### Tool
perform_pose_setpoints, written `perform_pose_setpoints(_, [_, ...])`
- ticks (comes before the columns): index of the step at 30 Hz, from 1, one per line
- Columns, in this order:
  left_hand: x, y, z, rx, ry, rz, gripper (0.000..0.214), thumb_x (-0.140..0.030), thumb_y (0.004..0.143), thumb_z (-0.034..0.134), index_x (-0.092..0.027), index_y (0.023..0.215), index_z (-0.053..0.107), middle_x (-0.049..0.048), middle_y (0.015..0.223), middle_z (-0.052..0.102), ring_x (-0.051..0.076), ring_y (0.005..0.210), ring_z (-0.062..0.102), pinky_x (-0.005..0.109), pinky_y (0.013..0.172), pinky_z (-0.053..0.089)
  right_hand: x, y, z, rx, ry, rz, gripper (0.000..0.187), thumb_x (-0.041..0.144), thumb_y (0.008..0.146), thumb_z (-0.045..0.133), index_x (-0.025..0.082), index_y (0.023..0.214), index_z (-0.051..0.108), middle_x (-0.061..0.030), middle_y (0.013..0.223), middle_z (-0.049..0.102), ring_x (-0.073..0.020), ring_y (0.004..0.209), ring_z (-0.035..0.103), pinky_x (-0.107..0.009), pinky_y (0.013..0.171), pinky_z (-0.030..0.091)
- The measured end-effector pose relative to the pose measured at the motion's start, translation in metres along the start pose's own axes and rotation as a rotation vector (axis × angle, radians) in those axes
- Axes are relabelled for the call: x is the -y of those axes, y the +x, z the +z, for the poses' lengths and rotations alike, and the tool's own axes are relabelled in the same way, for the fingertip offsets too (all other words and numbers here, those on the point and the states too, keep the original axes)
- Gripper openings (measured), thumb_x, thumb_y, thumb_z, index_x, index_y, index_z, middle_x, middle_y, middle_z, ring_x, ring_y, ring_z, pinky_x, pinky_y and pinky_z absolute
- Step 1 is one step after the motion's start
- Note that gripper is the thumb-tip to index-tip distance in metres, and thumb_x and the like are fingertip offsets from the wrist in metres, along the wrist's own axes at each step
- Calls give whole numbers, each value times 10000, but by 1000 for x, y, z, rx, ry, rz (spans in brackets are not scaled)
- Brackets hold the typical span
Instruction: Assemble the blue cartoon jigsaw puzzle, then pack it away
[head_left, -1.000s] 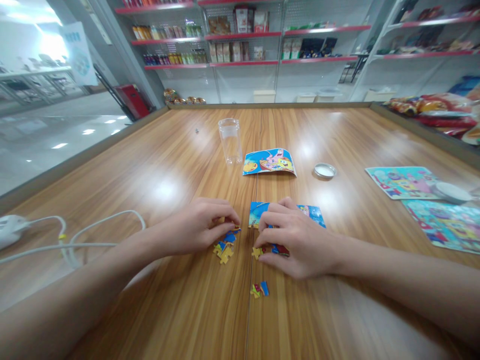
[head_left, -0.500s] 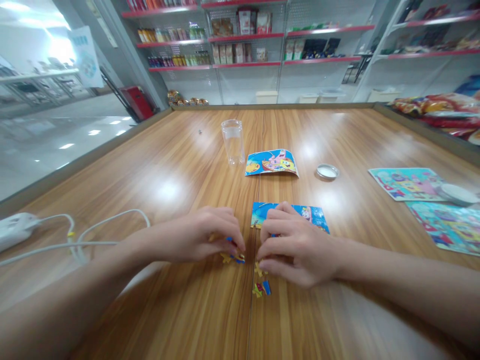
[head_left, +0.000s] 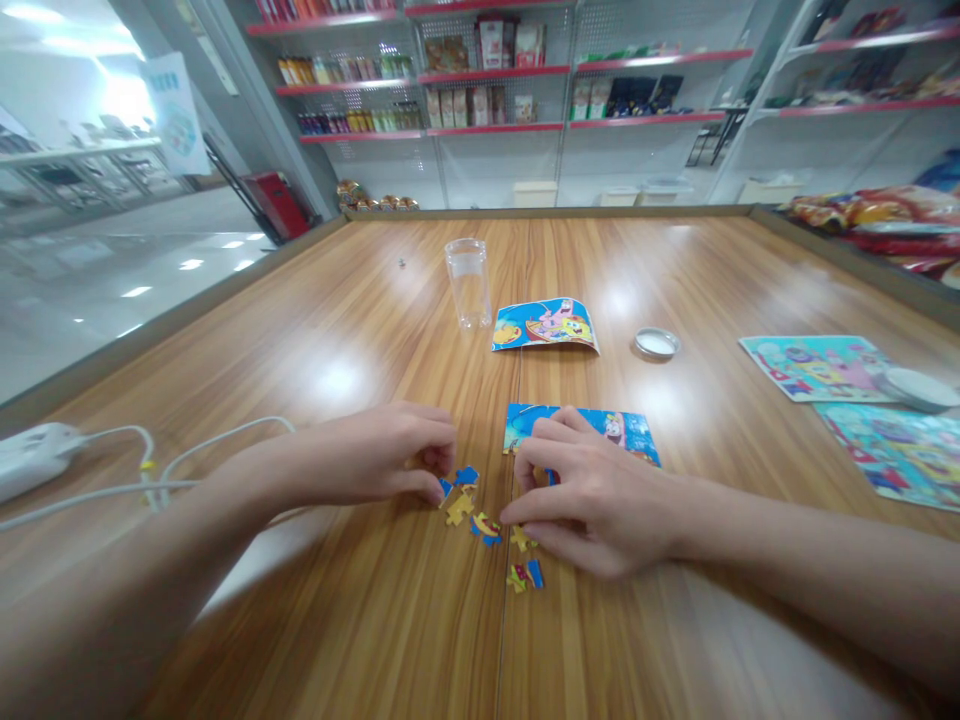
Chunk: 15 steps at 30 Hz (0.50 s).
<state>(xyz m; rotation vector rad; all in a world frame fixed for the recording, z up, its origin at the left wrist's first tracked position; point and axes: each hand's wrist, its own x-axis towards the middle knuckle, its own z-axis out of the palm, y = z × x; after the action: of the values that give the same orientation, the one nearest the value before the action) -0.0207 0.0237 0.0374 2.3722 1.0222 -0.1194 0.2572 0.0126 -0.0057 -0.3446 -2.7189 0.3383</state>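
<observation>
A partly joined cartoon puzzle (head_left: 626, 433) lies on the wooden table (head_left: 360, 350) just ahead of my right hand (head_left: 592, 495). That hand rests curled over the puzzle's near edge, fingertips touching loose pieces. Several loose puzzle pieces (head_left: 480, 515) in blue, yellow and red lie between my hands. My left hand (head_left: 382, 455) is curled, its fingertips pinched at a blue piece on the left of the cluster. Two more joined pieces (head_left: 523, 576) lie nearer to me.
A clear plastic jar (head_left: 468, 282) stands further back, with a curled picture card (head_left: 545, 326) beside it and a round lid (head_left: 656, 343) to the right. Finished puzzle sheets (head_left: 814, 365) lie at right. A white power strip with cables (head_left: 34, 460) lies at left. Shop shelves stand beyond.
My left hand has drawn back to the left, uncovering the loose pieces, which now lie spread between the hands. My right hand has stayed over the puzzle's near edge.
</observation>
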Motion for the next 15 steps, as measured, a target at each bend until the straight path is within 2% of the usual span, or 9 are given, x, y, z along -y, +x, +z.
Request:
perform_pose_setpoints(7, [3, -3, 0, 52, 43, -91, 243, -430, 835, 754, -203, 817, 671, -23, 786, 659, 132, 712, 574, 240, 625, 388, 0, 2, -1, -28, 15, -6, 190, 231, 907, 553, 208, 952, 736, -35, 898, 606, -173, 822, 507, -380, 791, 289])
perform_pose_setpoints(11, [4, -4, 2, 72, 57, -113, 205, -388, 837, 757, -210, 808, 659, -32, 766, 652, 132, 704, 572, 245, 625, 385, 0, 1, -1, -47, 24, -6, 186, 206, 896, 548, 207, 944, 728, -28, 893, 609, -167, 805, 503, -376, 783, 284])
perform_pose_setpoints(15, [2, -6, -1, 58, 60, -84, 81, -254, 862, 724, -214, 844, 656, -34, 825, 664, 135, 770, 592, 249, 684, 407, -1, 1, 0, -70, 23, -7, 171, 200, 888, 557, 206, 923, 725, -22, 881, 617, -162, 783, 494, -371, 763, 270])
